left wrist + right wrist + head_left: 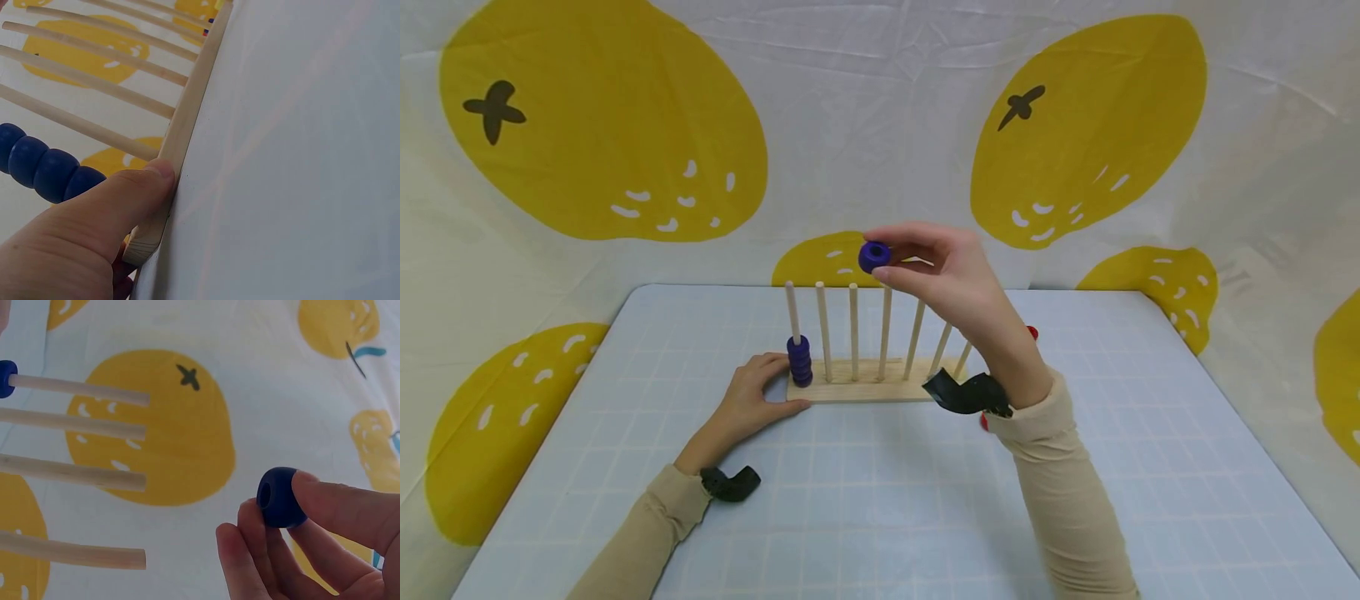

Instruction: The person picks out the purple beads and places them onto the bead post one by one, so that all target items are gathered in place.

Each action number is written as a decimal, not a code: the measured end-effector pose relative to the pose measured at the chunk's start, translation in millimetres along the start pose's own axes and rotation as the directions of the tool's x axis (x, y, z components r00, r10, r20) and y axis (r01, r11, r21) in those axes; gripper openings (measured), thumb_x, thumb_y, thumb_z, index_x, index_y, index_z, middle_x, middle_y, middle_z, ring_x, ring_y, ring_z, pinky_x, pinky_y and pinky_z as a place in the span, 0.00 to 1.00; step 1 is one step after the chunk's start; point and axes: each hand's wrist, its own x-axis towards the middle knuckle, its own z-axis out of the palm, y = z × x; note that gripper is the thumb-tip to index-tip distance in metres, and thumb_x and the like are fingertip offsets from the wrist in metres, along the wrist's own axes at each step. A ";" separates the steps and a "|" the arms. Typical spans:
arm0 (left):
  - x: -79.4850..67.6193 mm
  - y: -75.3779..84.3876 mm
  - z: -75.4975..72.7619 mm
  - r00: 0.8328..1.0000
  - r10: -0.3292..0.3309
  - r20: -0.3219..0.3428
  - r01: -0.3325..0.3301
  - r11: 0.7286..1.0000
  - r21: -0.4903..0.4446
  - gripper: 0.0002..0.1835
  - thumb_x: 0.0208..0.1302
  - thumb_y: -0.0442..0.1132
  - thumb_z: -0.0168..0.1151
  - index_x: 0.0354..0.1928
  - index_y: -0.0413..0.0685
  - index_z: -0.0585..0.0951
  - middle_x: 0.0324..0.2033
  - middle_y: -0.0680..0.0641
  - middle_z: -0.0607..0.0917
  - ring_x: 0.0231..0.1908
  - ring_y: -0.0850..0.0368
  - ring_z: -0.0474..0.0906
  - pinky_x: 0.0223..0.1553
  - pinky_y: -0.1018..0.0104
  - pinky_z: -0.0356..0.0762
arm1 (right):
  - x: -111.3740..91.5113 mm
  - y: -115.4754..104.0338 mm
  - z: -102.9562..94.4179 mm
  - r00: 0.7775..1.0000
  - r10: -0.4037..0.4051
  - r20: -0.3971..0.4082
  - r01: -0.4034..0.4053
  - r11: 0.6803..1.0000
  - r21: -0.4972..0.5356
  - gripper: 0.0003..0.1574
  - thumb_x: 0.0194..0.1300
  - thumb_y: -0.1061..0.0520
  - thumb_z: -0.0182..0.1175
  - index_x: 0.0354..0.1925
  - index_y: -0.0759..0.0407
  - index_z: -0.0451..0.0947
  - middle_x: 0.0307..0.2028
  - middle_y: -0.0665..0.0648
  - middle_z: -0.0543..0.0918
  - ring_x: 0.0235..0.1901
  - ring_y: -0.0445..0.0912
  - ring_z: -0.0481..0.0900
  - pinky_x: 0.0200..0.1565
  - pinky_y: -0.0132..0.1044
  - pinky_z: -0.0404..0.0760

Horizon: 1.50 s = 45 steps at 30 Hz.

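Note:
My right hand pinches a dark blue bead between thumb and fingers, up above the tops of the wooden pegs. In the right wrist view the hole of the bead faces the pegs, apart from them. My left hand grips the left end of the pegs' wooden base, its thumb on the front face and its fingers mostly hidden behind. Several blue beads are stacked at the bottom of the leftmost peg. The pegs beside it, such as the second one, show bare wood.
Red pieces peek out from behind my right wrist, mostly hidden. The base stands on a pale gridded table. Behind the table hangs a white cloth with large yellow fruit prints.

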 end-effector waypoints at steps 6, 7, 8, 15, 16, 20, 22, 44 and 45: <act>-0.1 -2.2 0.8 1.000 0.013 -0.011 -0.013 1.000 -0.001 0.35 0.45 0.46 0.82 0.56 0.41 0.82 0.54 0.43 0.81 0.57 0.42 0.73 0.55 0.40 0.65 | 10.6 1.2 9.4 0.999 -0.021 0.036 0.021 1.000 0.005 0.21 0.64 0.69 0.64 0.56 0.66 0.80 0.50 0.60 0.84 0.46 0.51 0.83 0.51 0.40 0.82; -0.1 -2.6 1.0 1.000 0.011 -0.010 -0.011 1.000 0.000 0.35 0.45 0.46 0.82 0.56 0.41 0.82 0.54 0.43 0.81 0.57 0.42 0.72 0.55 0.40 0.65 | 12.2 1.7 10.9 0.999 -0.023 0.040 0.023 1.000 0.006 0.21 0.64 0.69 0.64 0.56 0.66 0.80 0.49 0.60 0.84 0.46 0.51 0.83 0.51 0.40 0.82; -0.1 -2.8 1.1 1.000 0.011 -0.010 -0.011 1.000 -0.001 0.35 0.45 0.46 0.82 0.56 0.41 0.82 0.54 0.43 0.81 0.57 0.42 0.72 0.55 0.40 0.65 | 13.7 2.1 12.4 0.999 -0.024 0.044 0.024 1.000 0.013 0.21 0.64 0.69 0.64 0.56 0.66 0.80 0.49 0.60 0.84 0.46 0.51 0.83 0.51 0.40 0.82; 0.4 -2.4 0.9 1.000 0.011 -0.006 -0.011 1.000 0.001 0.35 0.45 0.47 0.82 0.56 0.41 0.82 0.54 0.43 0.81 0.58 0.42 0.72 0.56 0.39 0.64 | 25.0 7.3 22.3 0.994 -0.065 0.085 0.061 0.997 0.042 0.21 0.65 0.69 0.64 0.57 0.67 0.79 0.50 0.59 0.84 0.47 0.50 0.83 0.51 0.41 0.82; 0.5 -2.3 0.8 1.000 0.010 -0.005 -0.010 1.000 0.000 0.35 0.45 0.47 0.82 0.56 0.42 0.82 0.54 0.43 0.81 0.58 0.42 0.72 0.56 0.39 0.64 | 26.8 8.4 23.9 0.993 -0.075 0.092 0.071 0.996 0.048 0.21 0.65 0.69 0.64 0.57 0.67 0.79 0.50 0.60 0.84 0.47 0.50 0.83 0.52 0.41 0.82; 0.6 -1.7 0.5 1.000 0.006 0.001 -0.006 1.000 -0.011 0.35 0.45 0.47 0.82 0.57 0.42 0.82 0.55 0.43 0.81 0.58 0.43 0.72 0.57 0.40 0.64 | 34.0 14.0 30.0 0.984 -0.130 0.120 0.120 0.989 0.085 0.21 0.64 0.71 0.63 0.56 0.70 0.79 0.50 0.61 0.84 0.47 0.51 0.82 0.53 0.42 0.81; 0.7 -1.5 0.3 1.000 0.011 0.001 -0.011 1.000 -0.014 0.35 0.45 0.47 0.82 0.57 0.42 0.82 0.55 0.44 0.81 0.58 0.44 0.72 0.57 0.40 0.64 | 37.6 17.7 32.8 0.977 -0.161 0.141 0.148 0.984 0.102 0.21 0.64 0.72 0.63 0.56 0.71 0.79 0.49 0.62 0.84 0.48 0.51 0.82 0.53 0.43 0.80; 0.6 -1.7 -0.3 1.000 0.020 0.005 -0.020 1.000 -0.007 0.34 0.46 0.47 0.81 0.56 0.42 0.82 0.54 0.44 0.81 0.57 0.44 0.73 0.55 0.40 0.65 | 72.7 47.7 48.7 0.930 -0.176 0.322 0.203 0.978 -0.052 0.20 0.59 0.68 0.69 0.51 0.68 0.82 0.46 0.59 0.83 0.42 0.46 0.83 0.49 0.39 0.82; 0.8 -1.9 -0.2 1.000 0.022 0.004 -0.022 1.000 -0.007 0.34 0.46 0.47 0.81 0.56 0.42 0.82 0.54 0.44 0.81 0.57 0.44 0.73 0.55 0.40 0.65 | 73.1 48.0 49.2 0.929 -0.168 0.328 0.202 0.977 -0.071 0.20 0.59 0.68 0.70 0.51 0.68 0.82 0.46 0.59 0.84 0.42 0.45 0.83 0.49 0.38 0.82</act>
